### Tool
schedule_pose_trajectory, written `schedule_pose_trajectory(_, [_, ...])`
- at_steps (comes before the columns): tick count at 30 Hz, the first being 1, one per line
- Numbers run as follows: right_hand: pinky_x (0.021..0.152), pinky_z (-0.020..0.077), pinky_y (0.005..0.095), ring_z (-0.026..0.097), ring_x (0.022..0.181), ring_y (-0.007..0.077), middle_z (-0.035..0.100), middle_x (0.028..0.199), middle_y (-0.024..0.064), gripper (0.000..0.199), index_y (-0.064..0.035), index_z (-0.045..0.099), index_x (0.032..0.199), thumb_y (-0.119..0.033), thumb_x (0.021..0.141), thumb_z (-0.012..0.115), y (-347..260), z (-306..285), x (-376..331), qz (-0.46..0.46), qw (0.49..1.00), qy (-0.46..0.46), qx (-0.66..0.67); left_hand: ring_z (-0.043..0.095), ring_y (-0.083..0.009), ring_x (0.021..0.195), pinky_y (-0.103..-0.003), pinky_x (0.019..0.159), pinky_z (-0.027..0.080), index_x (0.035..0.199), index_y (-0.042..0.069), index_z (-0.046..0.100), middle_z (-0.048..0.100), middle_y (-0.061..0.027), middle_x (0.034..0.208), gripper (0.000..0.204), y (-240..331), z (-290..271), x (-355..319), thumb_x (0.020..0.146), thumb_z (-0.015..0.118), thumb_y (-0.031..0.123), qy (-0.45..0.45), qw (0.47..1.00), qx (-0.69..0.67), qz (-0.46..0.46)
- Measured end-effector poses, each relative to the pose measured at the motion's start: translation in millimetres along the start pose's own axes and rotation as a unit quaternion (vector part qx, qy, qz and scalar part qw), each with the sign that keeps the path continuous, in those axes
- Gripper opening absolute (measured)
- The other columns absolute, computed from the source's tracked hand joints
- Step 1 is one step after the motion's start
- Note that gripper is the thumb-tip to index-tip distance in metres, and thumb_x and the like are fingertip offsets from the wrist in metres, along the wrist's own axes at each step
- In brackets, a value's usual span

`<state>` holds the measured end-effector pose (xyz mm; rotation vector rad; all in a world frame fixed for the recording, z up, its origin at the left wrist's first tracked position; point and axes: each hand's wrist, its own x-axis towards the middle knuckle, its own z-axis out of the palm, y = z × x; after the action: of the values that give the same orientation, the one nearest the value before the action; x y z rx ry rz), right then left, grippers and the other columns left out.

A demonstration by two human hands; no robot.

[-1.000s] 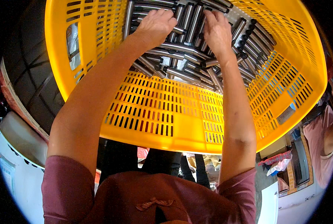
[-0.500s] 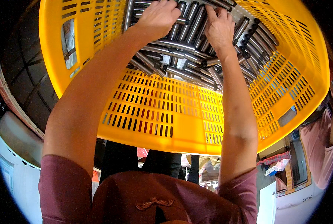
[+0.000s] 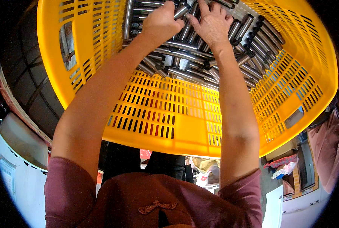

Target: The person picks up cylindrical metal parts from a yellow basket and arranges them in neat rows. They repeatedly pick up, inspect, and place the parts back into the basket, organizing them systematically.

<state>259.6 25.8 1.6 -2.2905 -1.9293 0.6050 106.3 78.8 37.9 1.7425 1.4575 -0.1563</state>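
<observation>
Both my arms reach into a yellow slotted plastic basket (image 3: 192,131), where many shiny metal tubes with black ends lie. My left hand (image 3: 161,22) is closed round one metal tube (image 3: 181,11), which sticks out past the thumb side with its black end toward the right hand. Just to the right, my right hand (image 3: 212,25) rests over the tubes with thumb and fingers spread, palm down. What lies under its palm is hidden. Below the hands, several more tubes (image 3: 194,57) lie crosswise over one another.
The basket's tall slotted walls rise around the tubes; its left wall has a handle opening (image 3: 67,45). Small black caps (image 3: 253,34) sit in a row among the tubes on the right. At far right hangs pinkish cloth (image 3: 323,152). A white appliance-like surface (image 3: 21,182) stands at lower left.
The left hand has turned, tilting its tube's black end up and to the right. The right hand has shifted left toward it, its thumb now spread out.
</observation>
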Motion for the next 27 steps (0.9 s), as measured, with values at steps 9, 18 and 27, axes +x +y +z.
schedule_pose_trajectory(9, [0.091,0.0385,0.0503,0.051,0.11,0.0337,0.056,0.119,0.0094,0.042,-0.0141,0.059,0.119,-0.037,0.085,0.065,41,20,-21,-0.027,0.994,0.05,-0.088,0.066,-0.0385,0.096,-0.047,0.084,0.053,0.11,-0.003,0.053,0.066,-0.0241,0.099,0.05,-7,67,13,0.076,0.069,0.03,0.007,0.997,0.064,0.049])
schedule_pose_trajectory(18, [0.087,0.0419,0.0502,0.057,0.102,0.0376,0.064,0.107,0.0128,0.029,-0.0183,0.065,0.112,-0.035,0.088,0.062,60,25,-12,0.047,0.995,0.079,-0.038,0.064,-0.0372,0.102,-0.047,0.087,0.051,0.115,-0.001,0.054,0.065,-0.0222,0.108,0.047,-11,79,28,0.079,0.068,0.026,-0.009,0.999,0.027,-0.021])
schedule_pose_trajectory(27, [0.088,0.0434,0.0508,0.055,0.11,0.0336,0.06,0.117,0.0095,0.032,-0.0209,0.065,0.114,-0.031,0.084,0.066,67,16,-4,-0.055,0.996,0.011,-0.075,0.065,-0.0408,0.087,-0.046,0.077,0.052,0.101,0.001,0.061,0.066,-0.0222,0.091,0.042,-24,85,22,0.073,0.077,0.028,0.089,0.987,-0.045,0.123])
